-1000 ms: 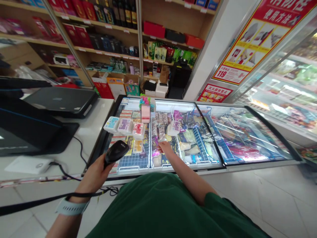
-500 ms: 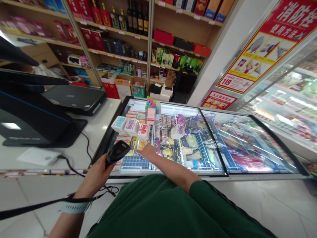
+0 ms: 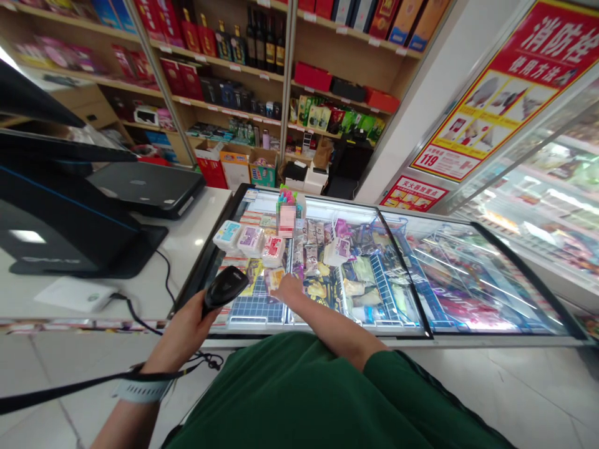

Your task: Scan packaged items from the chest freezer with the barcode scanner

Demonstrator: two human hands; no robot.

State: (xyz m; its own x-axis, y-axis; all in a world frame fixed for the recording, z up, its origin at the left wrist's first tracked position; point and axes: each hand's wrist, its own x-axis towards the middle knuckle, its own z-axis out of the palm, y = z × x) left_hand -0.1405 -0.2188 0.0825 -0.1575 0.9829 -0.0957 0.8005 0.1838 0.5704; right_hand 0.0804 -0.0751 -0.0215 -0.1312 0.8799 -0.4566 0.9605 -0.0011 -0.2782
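A black handheld scanner [image 3: 226,288] is gripped in my left hand [image 3: 187,330], its head over the near left part of the freezer's glass top. My right hand [image 3: 289,289] is closed at the right edge of a small clear tub with an orange and white label [image 3: 274,279]. Beyond that tub stand three white packs in a row, with a blue label [image 3: 227,235], a purple label [image 3: 249,239] and a red label [image 3: 272,248]. Another purple-labelled pack [image 3: 337,251] sits to the right on the glass.
A black register terminal [image 3: 70,224] and a white box with a cable [image 3: 77,295] occupy the counter [image 3: 206,218] at left. A colourful item [image 3: 287,198] stands at the freezer's back edge. Shelves of goods rise behind.
The orange-labelled tub and my right hand have shifted slightly to the right, showing more of the tub. The scanner stays in my left hand. The view has shifted slightly.
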